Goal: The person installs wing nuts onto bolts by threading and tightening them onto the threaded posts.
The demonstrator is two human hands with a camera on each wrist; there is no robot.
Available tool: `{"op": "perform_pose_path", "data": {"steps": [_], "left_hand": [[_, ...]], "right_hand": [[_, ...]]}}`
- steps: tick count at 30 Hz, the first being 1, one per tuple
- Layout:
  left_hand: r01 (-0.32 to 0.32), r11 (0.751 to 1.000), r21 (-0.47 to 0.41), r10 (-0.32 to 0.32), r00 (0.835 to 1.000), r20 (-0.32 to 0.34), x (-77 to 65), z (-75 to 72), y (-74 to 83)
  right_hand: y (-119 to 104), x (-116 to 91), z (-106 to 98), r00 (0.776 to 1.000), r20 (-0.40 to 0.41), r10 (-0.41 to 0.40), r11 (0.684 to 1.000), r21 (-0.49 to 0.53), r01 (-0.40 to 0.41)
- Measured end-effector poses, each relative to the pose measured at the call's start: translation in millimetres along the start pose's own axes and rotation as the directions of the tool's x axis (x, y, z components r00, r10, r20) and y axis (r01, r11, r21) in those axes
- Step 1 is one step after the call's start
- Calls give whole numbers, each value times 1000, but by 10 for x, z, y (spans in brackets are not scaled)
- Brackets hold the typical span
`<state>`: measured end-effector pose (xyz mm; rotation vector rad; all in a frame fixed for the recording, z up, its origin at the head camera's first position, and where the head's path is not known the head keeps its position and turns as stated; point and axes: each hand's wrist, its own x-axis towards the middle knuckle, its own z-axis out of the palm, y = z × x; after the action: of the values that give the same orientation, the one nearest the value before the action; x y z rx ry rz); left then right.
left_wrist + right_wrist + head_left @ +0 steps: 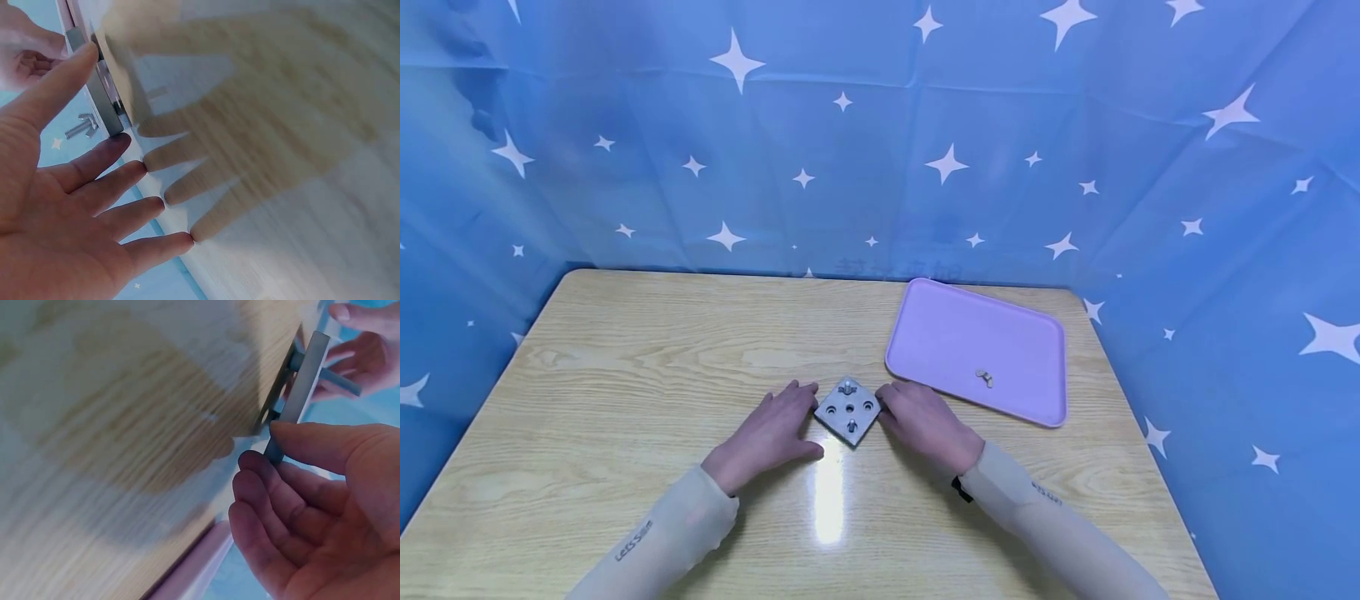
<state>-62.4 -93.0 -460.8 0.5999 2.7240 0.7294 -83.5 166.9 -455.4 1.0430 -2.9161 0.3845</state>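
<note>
Pinching metal plate (850, 417), curled right fingers (250, 460)

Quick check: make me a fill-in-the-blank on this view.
A loose wing nut lies in the purple ____.
The hand pinching the metal plate is the person's ____ one.
Of the plate's two bolts, the one ____ from the person carries another wing nut.
The blue curtain is patterned with white ____.
Words: tray; right; farther; stars

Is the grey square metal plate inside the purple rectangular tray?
No, the plate is between the left hand and right hand, outside the tray.
</note>
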Motion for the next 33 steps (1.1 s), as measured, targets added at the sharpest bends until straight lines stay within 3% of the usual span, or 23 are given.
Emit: {"op": "perform_pose_path", "data": {"steps": [9, 18, 26, 33], "left_hand": [[1, 1000, 9, -1, 1000, 4, -42, -6, 34], [11, 1000, -23, -11, 1000, 9, 88, -67, -24], [-29, 999, 13, 28, 997, 75, 262, -104, -29], [-25, 999, 24, 22, 995, 95, 293, -89, -16]], "right_hand": [[44, 58, -3, 999, 26, -20, 1000, 5, 20], [-17, -41, -40, 977, 191, 98, 992, 61, -111], [-109, -24, 61, 989, 142, 49, 998, 18, -52], [-38, 27, 54, 996, 68, -64, 998, 11, 64]]}}
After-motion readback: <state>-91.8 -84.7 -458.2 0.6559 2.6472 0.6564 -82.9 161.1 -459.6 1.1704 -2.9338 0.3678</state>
